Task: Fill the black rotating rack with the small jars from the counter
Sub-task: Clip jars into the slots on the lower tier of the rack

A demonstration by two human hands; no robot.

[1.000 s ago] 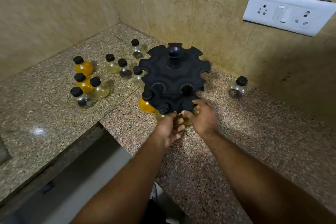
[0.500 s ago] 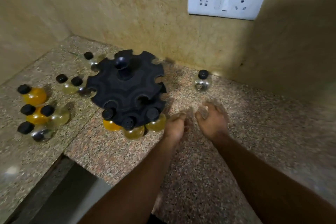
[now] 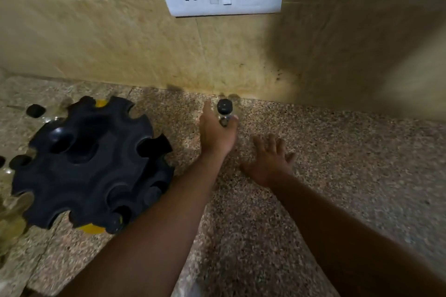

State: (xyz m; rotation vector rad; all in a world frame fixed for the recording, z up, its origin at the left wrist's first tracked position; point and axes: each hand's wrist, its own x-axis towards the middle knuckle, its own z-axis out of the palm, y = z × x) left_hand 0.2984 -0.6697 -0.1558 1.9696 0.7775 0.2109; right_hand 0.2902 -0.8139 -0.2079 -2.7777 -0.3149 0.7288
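Left hand (image 3: 217, 134) flanks small jar (image 3: 224, 116) right of rack (image 3: 91, 164), grip undeterminable; right hand (image 3: 270, 163) spread, empty. Jar likely light, slippery, fragile glass: pinch body below cap (image 3: 224, 105).

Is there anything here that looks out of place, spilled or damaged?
One jar stands alone by the wall, right of the rack, apart from the other jars at the left edge; the left hand holds it. Dark stains mark the wall just above the counter. No spill shows.
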